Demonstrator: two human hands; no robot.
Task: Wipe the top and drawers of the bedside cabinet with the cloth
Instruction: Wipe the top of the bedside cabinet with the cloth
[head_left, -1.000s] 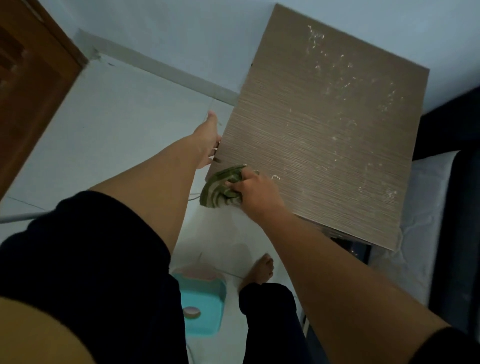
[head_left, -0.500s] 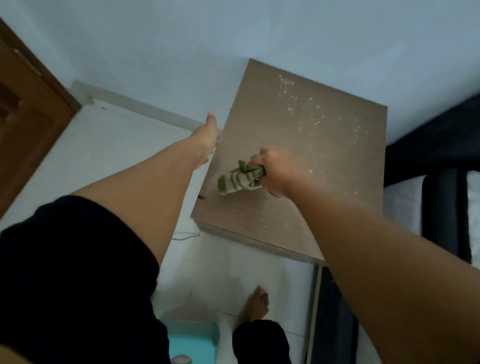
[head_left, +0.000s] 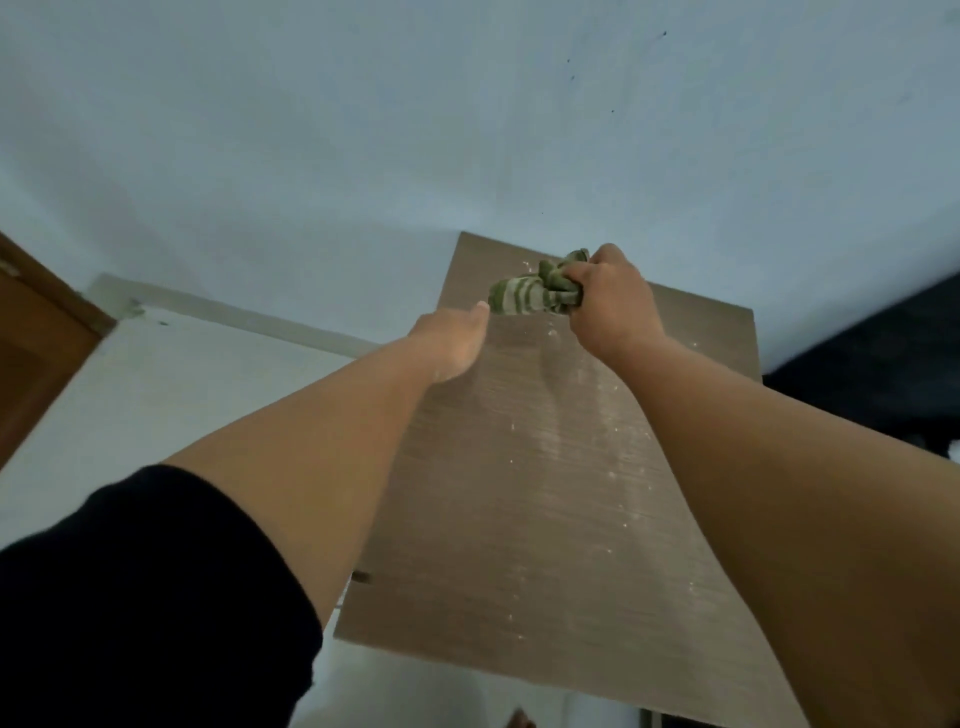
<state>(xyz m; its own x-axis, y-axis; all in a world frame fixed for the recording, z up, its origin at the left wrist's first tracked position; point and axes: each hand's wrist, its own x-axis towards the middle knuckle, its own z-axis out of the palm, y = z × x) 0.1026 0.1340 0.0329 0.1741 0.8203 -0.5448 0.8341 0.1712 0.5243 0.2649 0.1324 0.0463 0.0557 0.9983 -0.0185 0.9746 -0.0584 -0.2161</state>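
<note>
Left hand rests on the left edge of the cabinet top, fingers together, flat. Bunched green-striped cloth lies near the far left corner, fisted in the right hand. White specks scatter toward the right edge.

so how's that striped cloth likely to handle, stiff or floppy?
Probably floppy: the cloth sits bunched in the right hand, its free end sagging onto the cabinet top. Likely light, since one fist holds it.
</note>
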